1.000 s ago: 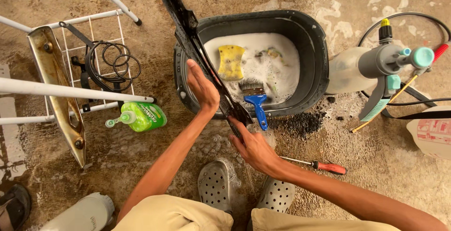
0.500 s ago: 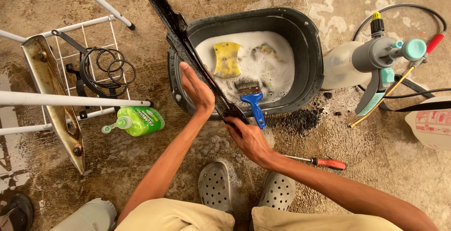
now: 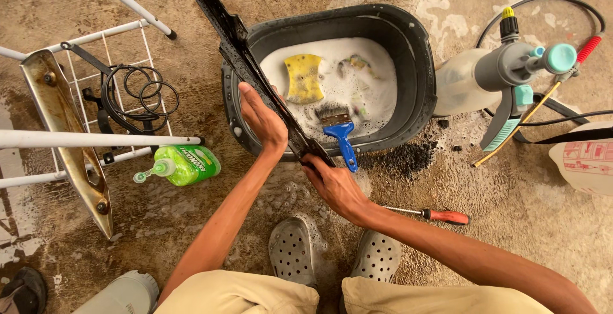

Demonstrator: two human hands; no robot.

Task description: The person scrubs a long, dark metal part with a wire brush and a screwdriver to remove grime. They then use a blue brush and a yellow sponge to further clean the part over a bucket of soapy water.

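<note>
Largest before you is the dark plastic tub (image 3: 415, 65), round-cornered and filled with white suds. A yellow sponge (image 3: 304, 77) floats at its left, and a blue-handled brush (image 3: 340, 132) leans over the near rim with its bristles in the foam.

Off to your right stands a pale pump sprayer (image 3: 485, 74) with a grey head, teal knob and trigger, and a yellow cap on top; a black hose loops behind it. Beyond that, at the frame's right edge, lies a white container (image 3: 587, 160) with a red-and-white rectangular label. On your left a white wire rack (image 3: 96, 138) carries coiled black cable, with a tarnished metal guard (image 3: 64, 141) leaning along it. Just beside the rack lies a green soap bottle (image 3: 182, 164) on its side, pump pointing left, its label green with dark lettering.

The long black bar (image 3: 236, 45) runs diagonally from the top of the view down across the tub's left rim to your hands; it looks grimy and wet, flat and narrow. Your left hand (image 3: 262, 119) lies flat against its side, fingers straight and together. Your right hand (image 3: 332, 183) grips its lower end, fingers curled around it.

A red-handled screwdriver (image 3: 440, 215) lies on the wet concrete near your right wrist.
</note>
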